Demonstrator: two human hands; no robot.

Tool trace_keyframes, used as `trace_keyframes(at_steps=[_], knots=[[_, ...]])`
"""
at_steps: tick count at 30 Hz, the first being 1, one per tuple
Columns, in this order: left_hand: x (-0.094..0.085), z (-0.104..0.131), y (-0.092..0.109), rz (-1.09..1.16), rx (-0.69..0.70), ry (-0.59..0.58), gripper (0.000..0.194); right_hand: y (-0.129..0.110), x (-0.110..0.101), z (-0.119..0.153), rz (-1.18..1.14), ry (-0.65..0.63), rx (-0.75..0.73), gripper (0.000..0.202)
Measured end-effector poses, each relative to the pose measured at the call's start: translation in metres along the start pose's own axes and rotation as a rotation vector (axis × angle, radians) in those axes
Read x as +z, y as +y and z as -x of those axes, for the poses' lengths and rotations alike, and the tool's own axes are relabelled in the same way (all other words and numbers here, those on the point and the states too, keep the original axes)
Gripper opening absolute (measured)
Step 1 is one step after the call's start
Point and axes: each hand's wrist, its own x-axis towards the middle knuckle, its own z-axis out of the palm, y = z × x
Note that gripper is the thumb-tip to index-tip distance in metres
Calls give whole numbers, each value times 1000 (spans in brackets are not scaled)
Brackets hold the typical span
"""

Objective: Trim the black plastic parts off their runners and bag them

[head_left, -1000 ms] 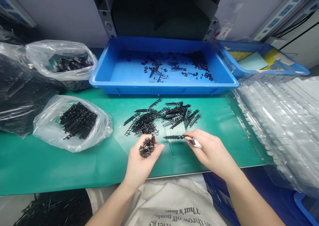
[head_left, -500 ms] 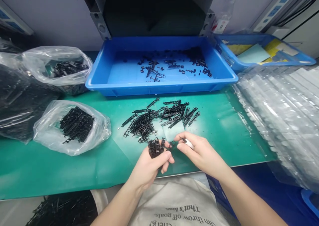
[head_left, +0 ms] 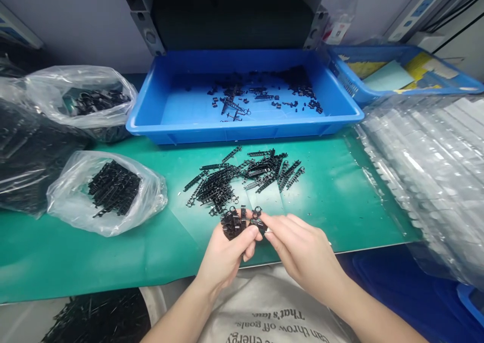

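My left hand (head_left: pixel 227 249) is closed around a bunch of black plastic parts (head_left: pixel 231 223) near the front edge of the green table. Between its thumb and fingertips sits another black part (head_left: pixel 257 223), with a small ring at its top. My right hand (head_left: pixel 302 239) is closed beside that part, its fingertips touching the part's right side. A bit of something white shows at those fingertips; most of it is hidden by the fingers. Just beyond both hands, a pile of black plastic strips (head_left: pixel 219 184) lies on the green table (head_left: pixel 181 252), with a second pile (head_left: pixel 264 169) to its right.
A blue tray (head_left: pixel 242 130) with small black pieces stands behind the piles. Plastic bags (head_left: pixel 153 202) of black parts are at the left. Stacked clear plastic trays (head_left: pixel 427 166) lie at the right, below a blue basket (head_left: pixel 393 93). A bin (head_left: pixel 153 302) of black scraps stands below the table's front edge.
My right hand has moved in against the part at my left fingertips and turned, so the white item is now mostly covered. The camera view has shifted slightly.
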Motion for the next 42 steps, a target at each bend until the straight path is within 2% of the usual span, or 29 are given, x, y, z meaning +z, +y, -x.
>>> trace_keyframes(at_steps=[9, 20, 29, 35, 39, 42], knots=[[2, 4, -3, 36, 31, 21, 28, -8, 6, 3, 26, 111, -6, 31], [2, 6, -8, 42, 58, 12, 23, -14, 9, 6, -20, 95, 49, 31], [5, 7, -8, 47, 52, 64, 29, -18, 13, 7, -17, 143, 68, 31], [10, 9, -8, 111, 35, 113, 32, -19, 21, 7, 20, 229, 72, 30], [11, 10, -10, 136, 35, 102, 32, -17, 23, 7, -85, 216, 96, 30], [10, 10, -8, 115, 33, 96, 31, -15, 21, 4, -244, 165, 183, 28]])
